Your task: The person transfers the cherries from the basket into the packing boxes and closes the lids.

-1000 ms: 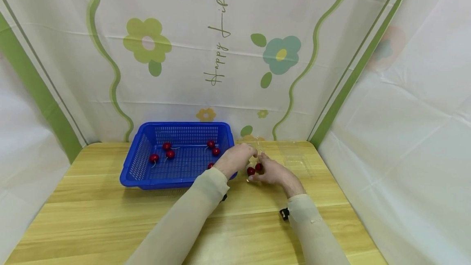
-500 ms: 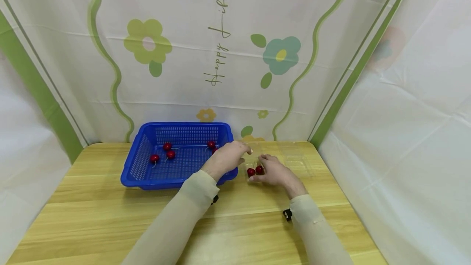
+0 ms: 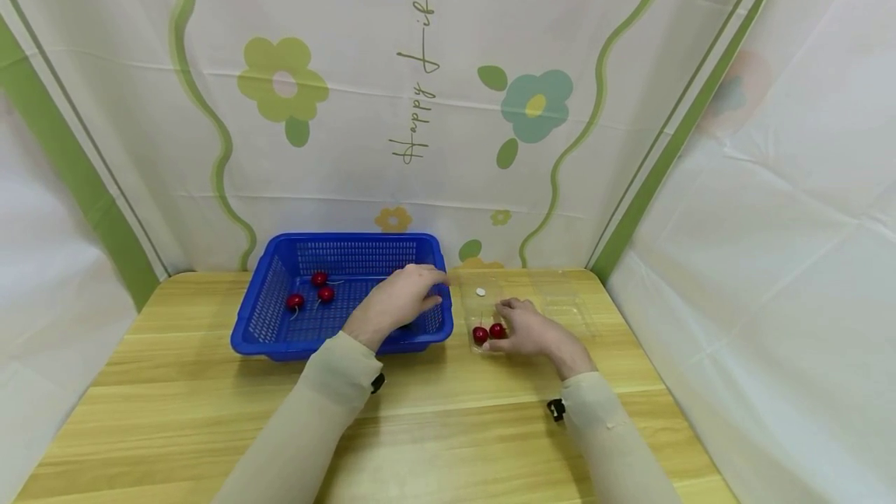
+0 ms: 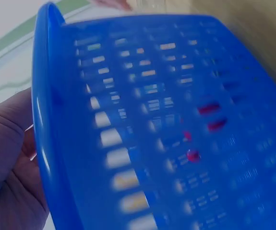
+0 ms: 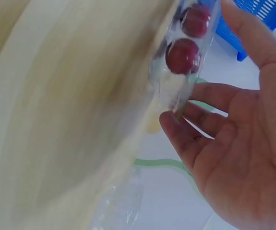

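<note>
Room to pass: tabletop (image 3: 175, 325) left of the blue plastic basket (image 3: 283, 349)
Left hand (image 3: 397, 299) hogs its right half, floral curtain (image 3: 336, 177) sits just behind it, clear plastic box (image 3: 477, 308) and right hand (image 3: 528, 329) block its right side.

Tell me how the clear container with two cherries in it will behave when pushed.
The clear container would probably be light and flex a little, given its thin-looking, see-through walls. Its two cherries look round, so they might roll.
</note>
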Available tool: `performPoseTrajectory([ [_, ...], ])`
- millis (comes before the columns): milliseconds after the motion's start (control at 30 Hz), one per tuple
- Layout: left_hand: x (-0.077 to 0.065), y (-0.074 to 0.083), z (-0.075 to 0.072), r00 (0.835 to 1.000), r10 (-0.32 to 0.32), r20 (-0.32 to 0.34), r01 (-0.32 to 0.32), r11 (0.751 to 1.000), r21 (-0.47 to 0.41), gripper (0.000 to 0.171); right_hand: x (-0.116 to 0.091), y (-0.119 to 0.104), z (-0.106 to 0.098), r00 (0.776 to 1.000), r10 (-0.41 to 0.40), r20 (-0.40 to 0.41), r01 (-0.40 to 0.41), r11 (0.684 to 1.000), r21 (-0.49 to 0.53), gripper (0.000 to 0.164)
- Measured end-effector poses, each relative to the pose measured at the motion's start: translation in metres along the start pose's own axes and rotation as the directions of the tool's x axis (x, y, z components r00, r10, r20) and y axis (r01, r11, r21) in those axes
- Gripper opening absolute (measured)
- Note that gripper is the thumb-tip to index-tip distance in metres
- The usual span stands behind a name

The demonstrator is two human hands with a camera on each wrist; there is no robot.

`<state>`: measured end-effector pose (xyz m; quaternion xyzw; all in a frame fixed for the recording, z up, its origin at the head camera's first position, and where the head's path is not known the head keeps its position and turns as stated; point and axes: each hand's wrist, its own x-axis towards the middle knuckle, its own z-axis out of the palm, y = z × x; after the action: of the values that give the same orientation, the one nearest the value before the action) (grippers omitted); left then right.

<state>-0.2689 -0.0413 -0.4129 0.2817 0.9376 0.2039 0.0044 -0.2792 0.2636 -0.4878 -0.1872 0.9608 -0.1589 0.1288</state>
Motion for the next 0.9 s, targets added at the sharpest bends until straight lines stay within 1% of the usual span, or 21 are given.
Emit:
performPoseTrajectory([
  [100, -0.005, -0.009, -0.002, 1.0, -0.004, -0.015, 0.004, 1.0, 0.006, 0.035, -0.004, 0.001, -0.002, 1.0, -0.023, 0.009, 0.023, 1.0, -0.005, 0.096],
  [233, -0.011, -0.02, -0.003, 1.0, -0.022, -0.023, 0.022, 1.0, 0.004, 0.034, -0.009, 0.003, -0.002, 1.0, -0.028, 0.006, 0.028, 1.0, 0.011, 0.096],
  [400, -0.017, -0.028, -0.004, 0.999, -0.049, -0.025, 0.049, 0.999, 0.014, 0.034, -0.011, 0.008, 0.003, 0.997, -0.058, -0.047, 0.059, 0.998, 0.028, 0.095],
  [500, -0.018, -0.031, -0.003, 0.997, -0.07, -0.013, 0.07, 0.997, 0.015, 0.035, -0.011, 0.01, 0.005, 0.993, -0.081, -0.081, 0.082, 0.997, 0.012, 0.093],
  [600, -0.018, -0.033, -0.001, 0.997, -0.077, 0.001, 0.077, 0.997, 0.023, 0.035, -0.009, 0.012, 0.008, 0.99, -0.093, -0.108, 0.093, 0.996, -0.002, 0.092],
  [667, -0.018, -0.035, 0.0, 0.996, -0.083, 0.01, 0.083, 0.996, 0.028, 0.035, -0.008, 0.013, 0.009, 0.99, -0.088, -0.114, 0.09, 0.996, 0.008, 0.093],
  [767, -0.018, -0.037, 0.001, 0.995, -0.096, 0.022, 0.095, 0.995, 0.041, 0.035, -0.006, 0.015, 0.011, 0.992, -0.066, -0.112, 0.072, 0.996, 0.05, 0.094],
  [900, -0.017, -0.04, 0.004, 0.99, -0.132, 0.054, 0.129, 0.991, 0.043, 0.034, -0.006, 0.013, 0.009, 0.996, -0.028, -0.082, 0.036, 0.994, 0.107, 0.092],
])
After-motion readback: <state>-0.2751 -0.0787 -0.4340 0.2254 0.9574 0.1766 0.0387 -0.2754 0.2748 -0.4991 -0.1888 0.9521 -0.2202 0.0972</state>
